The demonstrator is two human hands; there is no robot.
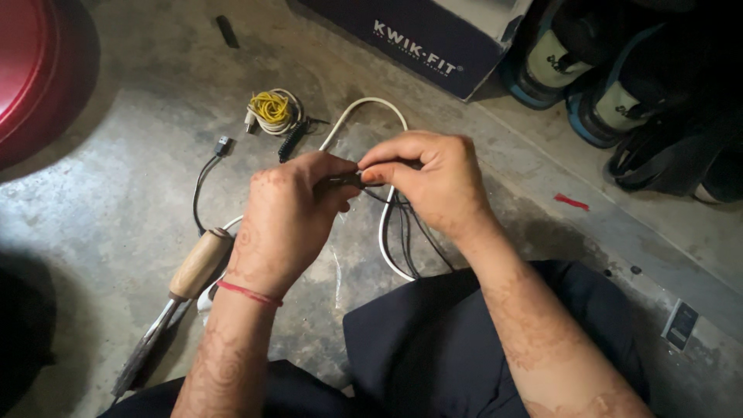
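Seated on a concrete floor [464, 124], left hand [286, 220] and right hand [433, 182] each pinch thin black wires [402, 224] between them, unfinished, a wooden-handled tool [193, 271] near left, a yellow wire coil [271, 108] far beyond.

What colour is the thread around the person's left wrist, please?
Red; the thread shows best in the head view.

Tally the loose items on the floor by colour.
White: 1, cable
Yellow: 1, wire coil
Black: 1, thin lead
Wood-handled: 1, tool
Red: 1, scrap
Total: 5
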